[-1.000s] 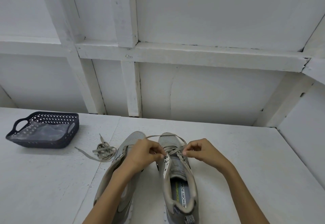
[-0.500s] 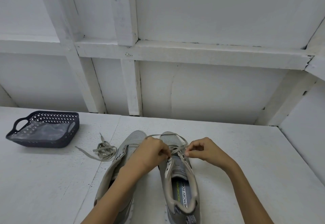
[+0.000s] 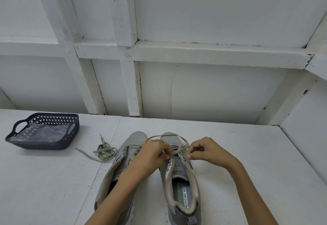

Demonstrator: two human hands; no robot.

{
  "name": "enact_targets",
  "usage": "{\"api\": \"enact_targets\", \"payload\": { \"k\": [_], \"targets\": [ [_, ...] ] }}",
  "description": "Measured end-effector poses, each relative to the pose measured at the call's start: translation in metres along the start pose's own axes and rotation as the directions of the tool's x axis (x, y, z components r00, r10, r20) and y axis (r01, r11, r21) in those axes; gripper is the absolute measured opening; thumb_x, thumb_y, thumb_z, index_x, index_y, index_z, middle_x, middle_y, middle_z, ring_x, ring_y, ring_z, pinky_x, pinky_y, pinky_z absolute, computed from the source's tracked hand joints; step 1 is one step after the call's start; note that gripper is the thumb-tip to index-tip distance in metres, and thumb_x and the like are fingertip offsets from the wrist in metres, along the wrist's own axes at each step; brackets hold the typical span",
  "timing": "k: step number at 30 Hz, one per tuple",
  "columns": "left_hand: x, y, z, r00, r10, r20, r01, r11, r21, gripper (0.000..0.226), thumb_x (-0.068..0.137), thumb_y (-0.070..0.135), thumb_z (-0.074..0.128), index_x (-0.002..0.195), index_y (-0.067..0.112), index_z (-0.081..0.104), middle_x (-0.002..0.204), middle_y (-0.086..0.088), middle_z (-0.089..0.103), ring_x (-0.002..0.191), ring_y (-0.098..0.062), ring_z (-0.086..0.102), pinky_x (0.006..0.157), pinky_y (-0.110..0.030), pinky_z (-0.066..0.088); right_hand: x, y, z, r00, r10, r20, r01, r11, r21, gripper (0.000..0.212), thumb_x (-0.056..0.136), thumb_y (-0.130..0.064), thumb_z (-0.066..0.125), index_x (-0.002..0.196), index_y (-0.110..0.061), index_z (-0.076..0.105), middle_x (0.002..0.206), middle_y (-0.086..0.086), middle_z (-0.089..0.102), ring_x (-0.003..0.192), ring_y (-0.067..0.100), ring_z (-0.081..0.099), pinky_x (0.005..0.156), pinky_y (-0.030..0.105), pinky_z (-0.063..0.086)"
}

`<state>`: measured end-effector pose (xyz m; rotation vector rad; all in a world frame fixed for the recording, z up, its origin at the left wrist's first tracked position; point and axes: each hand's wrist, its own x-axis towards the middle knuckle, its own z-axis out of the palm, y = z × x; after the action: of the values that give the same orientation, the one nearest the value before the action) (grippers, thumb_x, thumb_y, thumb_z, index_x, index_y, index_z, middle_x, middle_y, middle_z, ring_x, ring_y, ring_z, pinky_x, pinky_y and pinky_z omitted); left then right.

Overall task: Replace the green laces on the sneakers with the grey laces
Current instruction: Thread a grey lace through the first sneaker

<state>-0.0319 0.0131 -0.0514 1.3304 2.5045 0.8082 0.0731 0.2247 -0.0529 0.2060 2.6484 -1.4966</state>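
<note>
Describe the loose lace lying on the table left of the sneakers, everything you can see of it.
The loose lace is a flat, pale grey-beige strip bunched in a slack coil on the white table, between the dark basket and the left sneaker. One end trails left, another points toward the basket. Whether it touches the sneaker cannot be told. The left hand and right hand are off it, pinching the threaded lace instead.

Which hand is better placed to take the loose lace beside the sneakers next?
Probably the left hand: the loose lace lies left of the left sneaker, so the right hand must cross the right sneaker too. Both pinch the threaded lace now.
</note>
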Motion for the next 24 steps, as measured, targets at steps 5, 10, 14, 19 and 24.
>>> {"api": "enact_targets", "payload": {
  "k": [5, 10, 14, 19, 24],
  "targets": [
    [-0.001, 0.003, 0.002, 1.0, -0.025, -0.004, 0.024, 0.999, -0.025, 0.015, 0.081, 0.01, 0.068, 0.088, 0.022, 0.074, 0.083, 0.008, 0.072, 0.069, 0.0, 0.056, 0.072, -0.02, 0.044, 0.002, -0.013, -0.003, 0.999, -0.03, 0.025, 0.032, 0.998, -0.047, 0.003, 0.081, -0.012, 0.073, 0.079, -0.012, 0.076, 0.077, 0.003, 0.072, 0.072, 0.009, 0.063, 0.07, 0.025, 0.05],
    [-0.001, 0.003, 0.001, 0.999, -0.033, 0.002, 0.033, 0.998, -0.046, 0.013, 0.082, 0.012, 0.068, 0.089, 0.022, 0.073, 0.081, 0.008, 0.071, 0.072, -0.002, 0.06, 0.073, -0.019, 0.045, 0.008, -0.023, -0.003, 0.998, -0.001, 0.057, 0.013, 0.977, -0.211, 0.004, 0.079, -0.01, 0.072, 0.079, -0.011, 0.076, 0.076, 0.005, 0.072, 0.069, 0.012, 0.063, 0.067, 0.031, 0.053],
    [-0.001, 0.002, 0.001, 0.999, -0.036, 0.009, 0.036, 0.998, -0.06, 0.013, 0.083, 0.013, 0.069, 0.088, 0.024, 0.073, 0.082, 0.009, 0.071, 0.074, -0.002, 0.061, 0.076, -0.023, 0.049, 0.013, -0.032, 0.002, 0.996, 0.027, 0.079, 0.0, 0.948, -0.318, 0.005, 0.078, -0.008, 0.071, 0.08, -0.01, 0.076, 0.072, 0.002, 0.071, 0.063, 0.007, 0.057, 0.061, 0.026, 0.047],
    [-0.004, 0.006, 0.002, 0.999, -0.05, -0.008, 0.05, 0.999, -0.01, 0.016, 0.083, 0.018, 0.067, 0.09, 0.031, 0.072, 0.081, 0.012, 0.071, 0.078, -0.003, 0.062, 0.077, -0.03, 0.05, 0.018, -0.039, 0.014, 0.997, 0.072, 0.036, -0.043, 0.858, -0.511, 0.007, 0.081, -0.023, 0.072, 0.085, -0.02, 0.077, 0.084, -0.004, 0.071, 0.077, 0.012, 0.062, 0.061, 0.023, 0.041],
    [-0.005, 0.013, -0.002, 0.995, -0.079, -0.067, 0.08, 0.997, 0.001, 0.012, 0.086, 0.035, 0.064, 0.096, 0.032, 0.069, 0.084, 0.012, 0.073, 0.082, -0.002, 0.063, 0.074, -0.026, 0.05, 0.016, -0.048, 0.018, 0.994, 0.106, -0.039, -0.11, 0.825, -0.555, 0.029, 0.081, -0.048, 0.069, 0.09, -0.022, 0.077, 0.082, 0.0, 0.069, 0.076, 0.017, 0.062, 0.062, 0.029, 0.043]
  ]
}}
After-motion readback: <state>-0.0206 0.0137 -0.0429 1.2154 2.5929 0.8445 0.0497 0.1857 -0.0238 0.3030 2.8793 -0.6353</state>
